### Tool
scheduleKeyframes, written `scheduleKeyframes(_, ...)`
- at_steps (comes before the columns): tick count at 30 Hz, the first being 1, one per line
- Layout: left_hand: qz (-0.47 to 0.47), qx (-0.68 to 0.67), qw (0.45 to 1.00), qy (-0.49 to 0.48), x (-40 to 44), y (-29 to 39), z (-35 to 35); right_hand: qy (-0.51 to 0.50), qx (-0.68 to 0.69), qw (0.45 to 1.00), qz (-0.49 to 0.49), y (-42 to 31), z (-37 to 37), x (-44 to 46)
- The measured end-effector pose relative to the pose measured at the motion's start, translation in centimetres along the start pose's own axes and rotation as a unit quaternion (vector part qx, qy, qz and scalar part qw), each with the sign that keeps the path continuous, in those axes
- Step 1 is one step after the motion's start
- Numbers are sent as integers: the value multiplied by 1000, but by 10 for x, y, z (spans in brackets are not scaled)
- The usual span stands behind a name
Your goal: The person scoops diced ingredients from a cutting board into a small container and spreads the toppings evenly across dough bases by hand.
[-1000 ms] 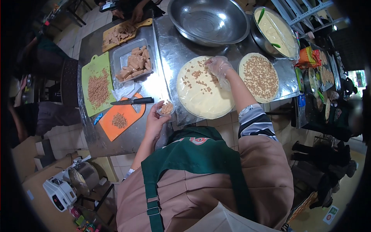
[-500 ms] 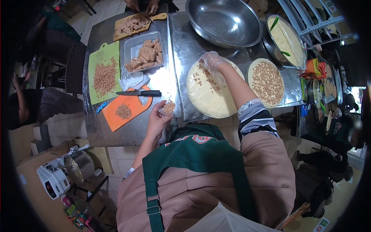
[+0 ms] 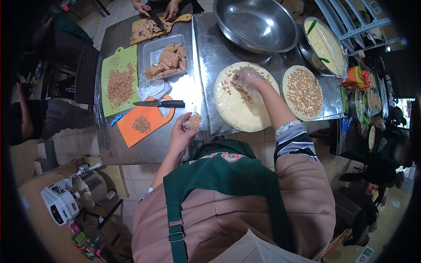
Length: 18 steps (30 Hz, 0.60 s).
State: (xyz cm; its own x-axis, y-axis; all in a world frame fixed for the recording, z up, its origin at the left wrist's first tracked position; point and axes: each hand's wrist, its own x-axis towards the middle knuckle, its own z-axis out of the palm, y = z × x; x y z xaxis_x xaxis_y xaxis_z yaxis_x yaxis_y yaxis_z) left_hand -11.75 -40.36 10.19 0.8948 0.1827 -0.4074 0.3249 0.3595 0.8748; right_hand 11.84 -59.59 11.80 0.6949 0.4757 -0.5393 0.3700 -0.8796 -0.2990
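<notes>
The pale disc [image 3: 241,117] is found on the metal table, directly in front of the worker, and is taken as the landmark. A small clear cup [image 3: 201,123] of brown bits [image 3: 194,119] is held just off its left side by the left hand [image 3: 179,137], the fingers curled round the wall and the thumb on the near side; it is apparently kept there so that the bits are within short reach. The right hand [image 3: 249,82], covered by a clear glove [image 3: 253,90], is held over the disc's far part, presumably gloved for hygiene. Its fingers are turned down; whether the tips are pressed together or pinching bits cannot be told. Bits are scattered on the disc around that hand, while the near part is bare. A topped disc [image 3: 302,93] is set just beside it on the right, probably so that both are served from one position. To its left, an orange board [image 3: 127,135] is placed with a knife [image 3: 170,104] across its far end, the handle pointed toward the pale disc, possibly for easy pickup.
</notes>
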Motion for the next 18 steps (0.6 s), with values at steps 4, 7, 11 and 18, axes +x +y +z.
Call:
scheduleKeyframes(4,3,9,1000,3,-1,0,1,90,20,995,-21,-8,9,4)
scheduleKeyframes(7,9,17,1000,1,-1,-1,2,83,29,994,-61,-18,10,9)
scheduleKeyframes(11,11,48,999,8,-1,-4,6,75,1,995,-73,-34,15,0)
scheduleKeyframes(18,14,73,997,7,16,-16,19,57,-66,988,-128,-44,27,-32)
